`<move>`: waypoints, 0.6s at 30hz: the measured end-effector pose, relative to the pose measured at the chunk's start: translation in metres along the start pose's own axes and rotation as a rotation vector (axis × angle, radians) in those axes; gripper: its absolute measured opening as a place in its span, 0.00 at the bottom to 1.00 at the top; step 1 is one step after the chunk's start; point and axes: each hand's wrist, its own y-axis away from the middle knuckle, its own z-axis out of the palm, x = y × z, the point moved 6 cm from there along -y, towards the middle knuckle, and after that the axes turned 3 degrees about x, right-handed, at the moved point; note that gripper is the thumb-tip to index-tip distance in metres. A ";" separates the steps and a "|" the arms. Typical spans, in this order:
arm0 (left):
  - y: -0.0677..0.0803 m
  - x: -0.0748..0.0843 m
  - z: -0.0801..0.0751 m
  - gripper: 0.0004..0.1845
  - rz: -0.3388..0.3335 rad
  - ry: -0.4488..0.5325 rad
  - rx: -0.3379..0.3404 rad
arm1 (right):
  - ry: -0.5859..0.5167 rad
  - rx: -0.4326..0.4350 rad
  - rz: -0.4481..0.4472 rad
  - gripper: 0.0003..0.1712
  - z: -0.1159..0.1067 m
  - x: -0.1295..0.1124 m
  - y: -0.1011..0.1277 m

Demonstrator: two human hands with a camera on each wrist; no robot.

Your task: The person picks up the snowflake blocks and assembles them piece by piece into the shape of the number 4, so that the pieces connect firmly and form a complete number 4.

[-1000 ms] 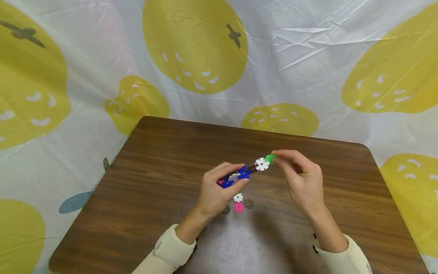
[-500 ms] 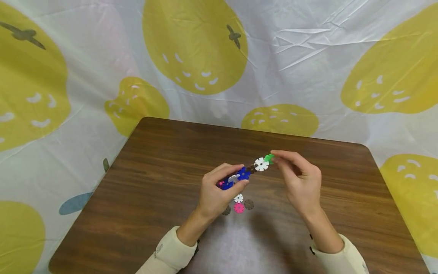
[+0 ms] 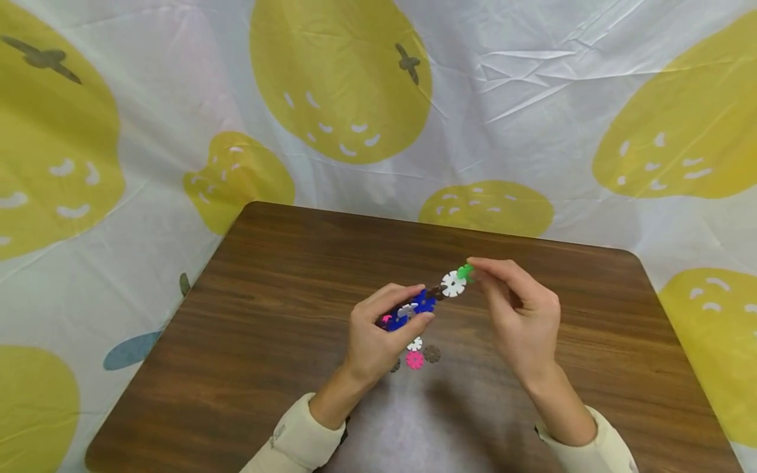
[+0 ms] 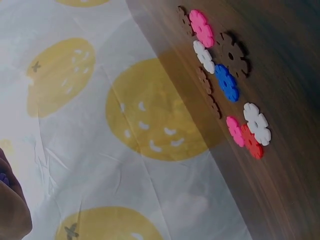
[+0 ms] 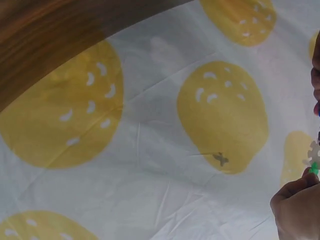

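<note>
My left hand point(image 3: 372, 338) grips a chain of notched plastic discs between thumb and fingers, above the table. Blue discs point(image 3: 424, 303), a grey-white disc point(image 3: 407, 310) and a bit of pink show in that grip. Farther along, a brown disc point(image 3: 436, 292) leads to a white disc point(image 3: 453, 284). At the chain's far end, thumb and forefinger of my right hand point(image 3: 526, 318) pinch a green disc point(image 3: 465, 272), which overlaps the white one's edge. The right wrist view catches the green disc point(image 5: 313, 168) at its right border. Fingers hide part of the chain.
Loose discs lie on the brown wooden table point(image 3: 284, 276) below my hands, among them a pink disc point(image 4: 201, 28), a brown disc point(image 4: 232, 55), a blue disc point(image 4: 227, 82) and a red disc point(image 4: 251, 141). A fruit-print cloth point(image 3: 367, 187) hangs behind the table.
Both hands keep their holds with barely any movement. The green disc has shifted slightly toward the white disc, and the head view has moved a little.
</note>
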 end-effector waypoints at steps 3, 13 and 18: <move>0.000 0.000 -0.001 0.18 0.000 0.006 0.015 | 0.021 -0.002 -0.020 0.15 0.002 -0.004 0.000; -0.006 0.004 0.002 0.19 -0.002 -0.004 -0.047 | -0.005 -0.035 0.027 0.13 -0.003 -0.002 -0.007; -0.010 -0.002 -0.003 0.19 -0.029 -0.047 -0.116 | 0.103 -0.191 0.071 0.16 -0.010 0.007 -0.006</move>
